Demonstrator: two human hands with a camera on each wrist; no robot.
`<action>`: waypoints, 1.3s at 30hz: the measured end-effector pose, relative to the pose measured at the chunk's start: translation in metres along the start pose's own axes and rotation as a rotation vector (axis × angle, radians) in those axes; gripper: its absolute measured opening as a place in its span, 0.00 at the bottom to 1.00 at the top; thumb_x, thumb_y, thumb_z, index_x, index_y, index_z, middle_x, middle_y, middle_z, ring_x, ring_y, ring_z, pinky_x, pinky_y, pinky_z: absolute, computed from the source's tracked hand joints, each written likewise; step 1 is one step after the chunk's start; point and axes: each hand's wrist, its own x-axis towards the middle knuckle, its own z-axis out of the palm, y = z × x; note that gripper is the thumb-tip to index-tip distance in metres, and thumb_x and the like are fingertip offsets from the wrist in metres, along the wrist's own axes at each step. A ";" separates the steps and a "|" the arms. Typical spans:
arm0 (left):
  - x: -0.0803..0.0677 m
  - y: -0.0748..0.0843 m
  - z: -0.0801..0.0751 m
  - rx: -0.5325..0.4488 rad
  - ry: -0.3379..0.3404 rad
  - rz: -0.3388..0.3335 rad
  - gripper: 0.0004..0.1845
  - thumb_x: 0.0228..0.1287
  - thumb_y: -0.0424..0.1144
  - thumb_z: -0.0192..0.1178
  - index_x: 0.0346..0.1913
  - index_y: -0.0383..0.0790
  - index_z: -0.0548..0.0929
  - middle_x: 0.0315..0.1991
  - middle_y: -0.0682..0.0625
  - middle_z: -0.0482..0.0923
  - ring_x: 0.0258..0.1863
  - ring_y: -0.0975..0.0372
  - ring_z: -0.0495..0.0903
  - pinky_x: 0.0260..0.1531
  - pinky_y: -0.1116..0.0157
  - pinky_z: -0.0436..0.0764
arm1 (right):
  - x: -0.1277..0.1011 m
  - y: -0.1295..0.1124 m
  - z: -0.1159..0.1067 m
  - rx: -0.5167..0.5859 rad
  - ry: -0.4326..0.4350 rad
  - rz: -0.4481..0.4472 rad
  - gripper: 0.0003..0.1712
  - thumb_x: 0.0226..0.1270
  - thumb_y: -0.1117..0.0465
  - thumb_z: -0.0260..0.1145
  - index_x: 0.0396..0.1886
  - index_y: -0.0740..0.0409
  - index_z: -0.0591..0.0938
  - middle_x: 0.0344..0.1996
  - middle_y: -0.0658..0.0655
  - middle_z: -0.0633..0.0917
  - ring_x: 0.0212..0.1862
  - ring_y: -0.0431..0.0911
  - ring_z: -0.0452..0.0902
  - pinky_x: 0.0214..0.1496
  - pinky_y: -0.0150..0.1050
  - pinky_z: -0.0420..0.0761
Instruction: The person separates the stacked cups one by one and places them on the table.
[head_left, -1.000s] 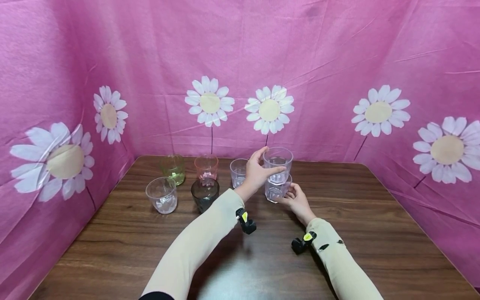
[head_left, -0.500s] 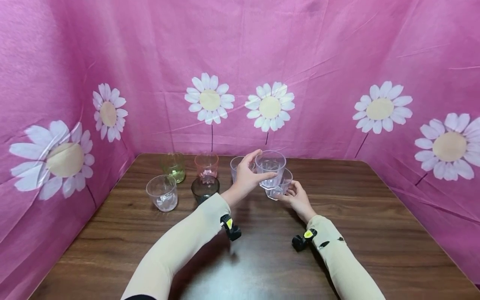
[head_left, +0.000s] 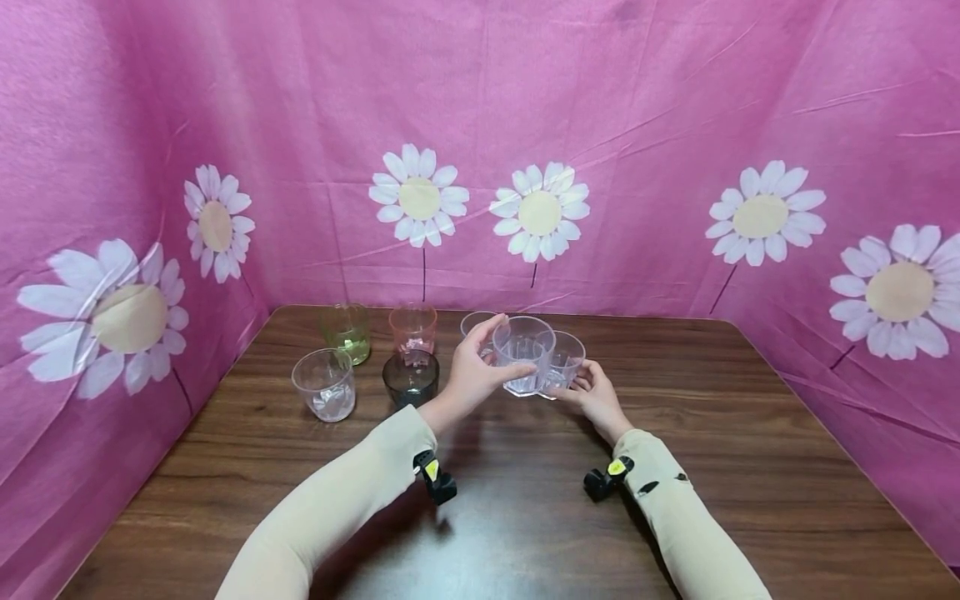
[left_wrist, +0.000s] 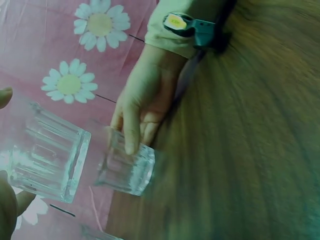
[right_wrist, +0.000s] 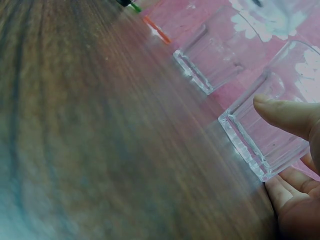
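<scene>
My left hand (head_left: 468, 371) grips a clear plastic cup (head_left: 523, 357) between thumb and fingers. In the head view that cup overlaps a second clear cup (head_left: 568, 358), which my right hand (head_left: 597, 402) holds low down by its side. In the left wrist view the left hand's cup (left_wrist: 50, 155) is raised, apart from the right hand's cup (left_wrist: 125, 167). The right wrist view shows the right thumb (right_wrist: 287, 115) against its cup (right_wrist: 265, 130), whose base is at the tabletop. A third clear cup (head_left: 477, 323) stands behind the left hand, partly hidden by it.
To the left stand a green cup (head_left: 347, 335), an orange-pink cup (head_left: 412, 329), a dark grey cup (head_left: 410, 379) and another clear cup (head_left: 324, 385). They sit on a brown wooden table (head_left: 712, 467). Pink flowered cloth (head_left: 637, 108) surrounds the back and sides.
My left hand has lifted its cup off the right hand's cup, where it was stacked, and brought it left and down beside it. My right hand has stayed in place.
</scene>
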 end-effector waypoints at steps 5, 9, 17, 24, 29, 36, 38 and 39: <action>-0.009 -0.010 -0.004 -0.006 0.000 -0.021 0.44 0.45 0.28 0.78 0.68 0.33 0.71 0.65 0.38 0.72 0.66 0.48 0.69 0.64 0.52 0.73 | -0.001 -0.002 -0.001 0.016 -0.009 0.009 0.38 0.55 0.78 0.70 0.63 0.73 0.62 0.61 0.70 0.72 0.64 0.55 0.69 0.72 0.40 0.67; -0.016 -0.018 -0.005 -0.003 -0.003 -0.035 0.43 0.45 0.27 0.78 0.68 0.31 0.71 0.65 0.36 0.72 0.66 0.47 0.69 0.64 0.51 0.73 | -0.002 -0.001 -0.001 0.015 -0.016 0.018 0.38 0.56 0.77 0.71 0.63 0.72 0.62 0.61 0.71 0.71 0.65 0.58 0.67 0.73 0.44 0.66; -0.029 -0.035 -0.008 0.028 -0.011 -0.029 0.45 0.42 0.25 0.79 0.67 0.27 0.70 0.64 0.34 0.72 0.64 0.44 0.70 0.63 0.50 0.73 | -0.003 0.000 0.000 0.007 -0.011 0.017 0.39 0.55 0.77 0.71 0.63 0.72 0.62 0.62 0.71 0.72 0.65 0.58 0.68 0.69 0.37 0.70; -0.038 -0.043 -0.012 0.059 -0.017 -0.067 0.46 0.41 0.26 0.79 0.68 0.28 0.70 0.65 0.35 0.70 0.66 0.44 0.68 0.64 0.48 0.72 | -0.002 0.000 -0.001 0.015 -0.005 0.014 0.38 0.56 0.78 0.70 0.64 0.72 0.62 0.62 0.71 0.72 0.65 0.56 0.68 0.66 0.31 0.71; -0.040 -0.046 -0.014 0.062 -0.014 -0.089 0.46 0.41 0.27 0.80 0.68 0.30 0.70 0.64 0.37 0.70 0.66 0.45 0.68 0.63 0.48 0.73 | -0.003 0.000 -0.001 -0.011 -0.004 0.014 0.38 0.56 0.77 0.71 0.64 0.72 0.62 0.61 0.71 0.72 0.64 0.58 0.69 0.66 0.35 0.73; -0.041 -0.047 -0.015 0.070 -0.035 -0.064 0.45 0.42 0.27 0.79 0.67 0.29 0.69 0.63 0.35 0.68 0.66 0.44 0.67 0.63 0.46 0.72 | -0.002 0.002 -0.001 -0.005 0.001 0.009 0.38 0.55 0.77 0.71 0.63 0.71 0.63 0.60 0.71 0.73 0.64 0.58 0.69 0.69 0.40 0.71; -0.041 -0.046 -0.015 0.065 -0.038 -0.066 0.45 0.43 0.26 0.79 0.68 0.29 0.68 0.64 0.35 0.68 0.66 0.44 0.67 0.64 0.46 0.72 | -0.001 0.002 -0.001 -0.007 0.000 0.011 0.38 0.55 0.77 0.71 0.63 0.71 0.63 0.60 0.71 0.73 0.64 0.59 0.69 0.68 0.39 0.71; -0.041 -0.047 -0.015 0.063 -0.037 -0.067 0.45 0.43 0.26 0.78 0.68 0.29 0.68 0.64 0.35 0.68 0.66 0.44 0.67 0.64 0.46 0.72 | -0.001 0.001 -0.001 -0.010 -0.002 0.011 0.38 0.55 0.77 0.71 0.63 0.72 0.63 0.60 0.71 0.73 0.64 0.59 0.69 0.68 0.38 0.72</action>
